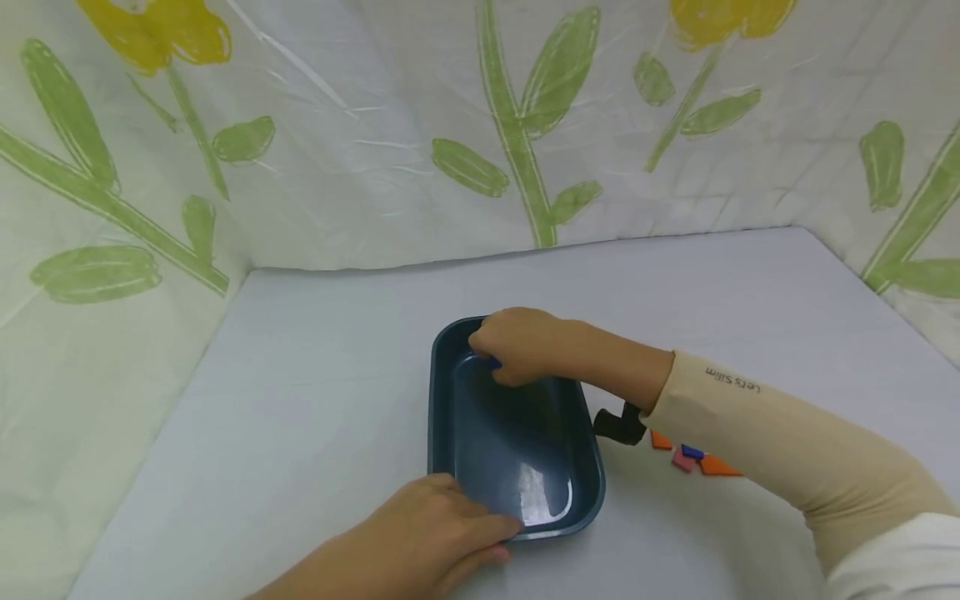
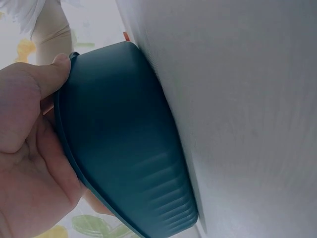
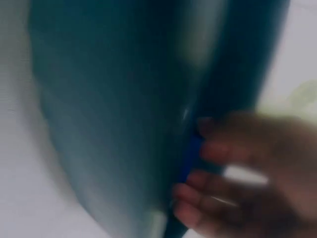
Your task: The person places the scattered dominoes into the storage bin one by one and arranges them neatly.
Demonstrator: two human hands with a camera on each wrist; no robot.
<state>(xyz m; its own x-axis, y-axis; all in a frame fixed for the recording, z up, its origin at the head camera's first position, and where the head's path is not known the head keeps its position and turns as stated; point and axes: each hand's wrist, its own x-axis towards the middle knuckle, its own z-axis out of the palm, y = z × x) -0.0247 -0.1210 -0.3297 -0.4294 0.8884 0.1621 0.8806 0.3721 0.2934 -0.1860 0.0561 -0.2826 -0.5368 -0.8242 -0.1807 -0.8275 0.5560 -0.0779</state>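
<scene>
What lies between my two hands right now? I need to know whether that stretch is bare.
In the head view, the bare floor of the dark blue tray lies between the left hand and the right hand, which pinches a small blue piece.

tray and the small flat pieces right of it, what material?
Dark teal tray: likely enamelled metal or hard plastic; glossy, light glare on its floor, ribbed outer wall in the left wrist view. Flat pieces: probably matte plastic or foam; orange, pink, blue, too small to tell.
</scene>
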